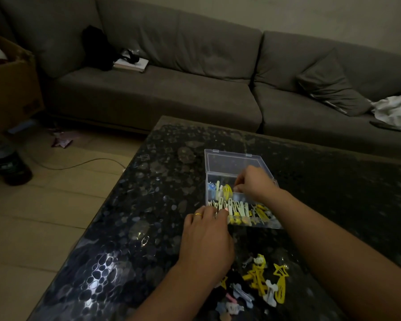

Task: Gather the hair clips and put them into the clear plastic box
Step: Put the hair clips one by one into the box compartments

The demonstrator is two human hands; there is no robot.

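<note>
A clear plastic box (220,169) stands open on the dark patterned table (134,230), its lid (232,162) folded back. Yellow, white and blue hair clips (239,208) fill its compartments. My right hand (252,181) reaches into the box's far compartment, fingers curled down among the clips; what they pinch is hidden. At the near left corner of the box my left hand (206,237), wearing a ring, touches the white clips with its fingertips. A loose pile of yellow, white, blue and pink clips (262,281) lies on the table close to me, between my forearms.
A grey sofa (171,89) runs behind the table, carrying a black bag (97,48), a book (131,64), a cushion (329,86) and white cloth (396,110). A cardboard box (12,86), a dark bottle (9,163) and a cable (79,164) sit on the floor to the left.
</note>
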